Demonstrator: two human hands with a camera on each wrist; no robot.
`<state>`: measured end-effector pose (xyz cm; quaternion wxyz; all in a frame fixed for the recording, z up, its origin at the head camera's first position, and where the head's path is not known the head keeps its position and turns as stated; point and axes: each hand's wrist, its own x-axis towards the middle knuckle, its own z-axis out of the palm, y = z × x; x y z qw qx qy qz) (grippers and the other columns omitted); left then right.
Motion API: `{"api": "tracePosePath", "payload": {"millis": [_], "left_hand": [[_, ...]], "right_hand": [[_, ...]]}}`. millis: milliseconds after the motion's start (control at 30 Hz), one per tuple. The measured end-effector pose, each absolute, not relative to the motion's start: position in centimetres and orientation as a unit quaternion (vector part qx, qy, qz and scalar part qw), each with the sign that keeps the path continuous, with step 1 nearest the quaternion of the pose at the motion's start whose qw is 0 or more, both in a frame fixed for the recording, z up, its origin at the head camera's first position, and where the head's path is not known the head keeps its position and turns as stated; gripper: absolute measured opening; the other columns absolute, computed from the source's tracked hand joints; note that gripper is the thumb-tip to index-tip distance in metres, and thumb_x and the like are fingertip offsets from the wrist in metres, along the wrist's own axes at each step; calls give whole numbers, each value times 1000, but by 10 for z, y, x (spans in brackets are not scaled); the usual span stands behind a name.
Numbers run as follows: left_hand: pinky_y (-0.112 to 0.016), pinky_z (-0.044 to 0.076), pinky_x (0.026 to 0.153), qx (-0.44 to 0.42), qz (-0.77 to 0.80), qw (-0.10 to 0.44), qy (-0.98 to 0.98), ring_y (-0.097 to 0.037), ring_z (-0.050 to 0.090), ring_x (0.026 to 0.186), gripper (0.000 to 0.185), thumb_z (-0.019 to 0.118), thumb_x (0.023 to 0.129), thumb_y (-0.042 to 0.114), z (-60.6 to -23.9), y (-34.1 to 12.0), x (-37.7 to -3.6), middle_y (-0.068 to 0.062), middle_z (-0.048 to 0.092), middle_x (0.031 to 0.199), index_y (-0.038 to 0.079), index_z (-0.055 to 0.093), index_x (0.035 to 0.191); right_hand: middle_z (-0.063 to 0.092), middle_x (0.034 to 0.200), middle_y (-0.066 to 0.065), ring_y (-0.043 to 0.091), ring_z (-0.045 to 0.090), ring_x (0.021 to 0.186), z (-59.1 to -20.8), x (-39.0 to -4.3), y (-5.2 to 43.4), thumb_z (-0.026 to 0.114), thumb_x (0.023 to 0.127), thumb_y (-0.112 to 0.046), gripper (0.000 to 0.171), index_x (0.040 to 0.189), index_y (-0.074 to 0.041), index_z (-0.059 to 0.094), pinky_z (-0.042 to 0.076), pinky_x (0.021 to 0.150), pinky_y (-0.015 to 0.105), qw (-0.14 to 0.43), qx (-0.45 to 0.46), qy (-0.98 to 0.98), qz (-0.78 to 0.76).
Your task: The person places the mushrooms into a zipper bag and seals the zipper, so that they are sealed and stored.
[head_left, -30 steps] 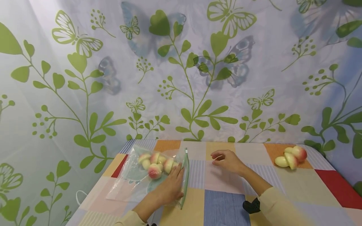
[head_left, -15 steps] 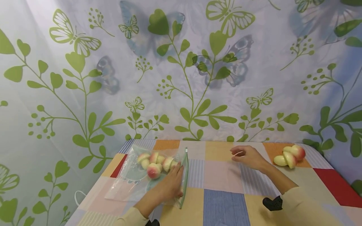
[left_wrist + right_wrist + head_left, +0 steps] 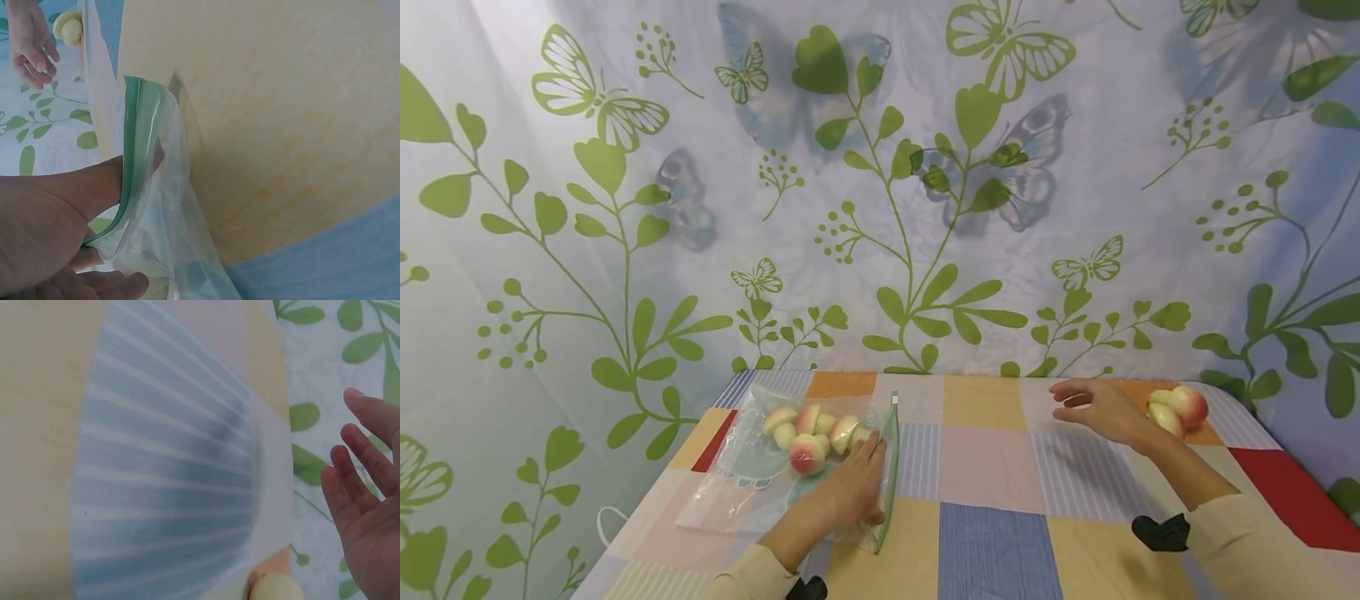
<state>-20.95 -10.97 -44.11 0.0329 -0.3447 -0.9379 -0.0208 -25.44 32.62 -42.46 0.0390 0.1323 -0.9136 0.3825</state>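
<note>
A clear zip bag (image 3: 730,500) with a green closure (image 3: 891,467) lies on the left of the table, holding several toy mushrooms (image 3: 808,454) with cream stems and reddish caps. My left hand (image 3: 842,492) holds the bag near its mouth; in the left wrist view, the thumb passes behind the green closure (image 3: 130,137) while other fingers lie over the plastic. Over the right part of the table, my right hand (image 3: 1105,410) hovers with relaxed fingers and nothing in them. Just beyond it sit more toy mushrooms (image 3: 1189,406), partly hidden by that hand.
A patchwork-patterned cloth (image 3: 992,546) covers the table. Behind it hangs a curtain (image 3: 880,250) printed with green leaves and butterflies. A white cable loop (image 3: 606,521) shows at the table's left edge.
My right hand has moved right across the table, from near its middle to beside the loose toy mushrooms. The left hand and the bag have stayed in place.
</note>
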Motion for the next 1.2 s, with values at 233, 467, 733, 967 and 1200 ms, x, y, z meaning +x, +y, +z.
{"api": "tracePosePath", "payload": {"millis": [233,467,733,967,1200], "left_hand": [[-47,33,118,-336,-31,28,-941,-44,40,142,106,99,62,18,-442,-108,-212,-35,41,151,-18,41,144],[-47,30,120,-329,-32,15,-944,-43,37,145,107,99,65,19,-444,-108,-214,-33,39,154,-17,39,146],[-47,33,118,-326,-37,16,-944,-45,39,143,108,99,63,19,-444,-108,-213,-34,38,154,-17,39,146],[-47,34,117,-319,-41,11,-947,-47,39,142,109,99,64,19,-444,-106,-213,-34,36,155,-17,39,147],[-46,38,115,-306,-48,1,-951,-48,41,140,108,99,65,18,-442,-106,-211,-33,36,156,-15,38,148]], "right_hand": [[65,127,25,46,61,117,-416,-251,351,76,96,-27,51,132,7,63,58,89,51,52,130,-920,366],[62,131,31,50,58,121,-413,-252,376,74,97,-30,58,135,11,60,57,85,29,52,122,-932,337],[62,129,33,52,58,117,-416,-250,397,75,97,-29,55,132,11,62,53,91,60,63,106,-946,300],[63,126,33,53,58,116,-417,-245,410,75,97,-27,53,130,13,62,52,90,62,61,103,-948,294],[65,124,33,56,56,116,-426,-246,419,77,95,-28,54,127,14,64,50,92,66,56,88,-957,270]]}}
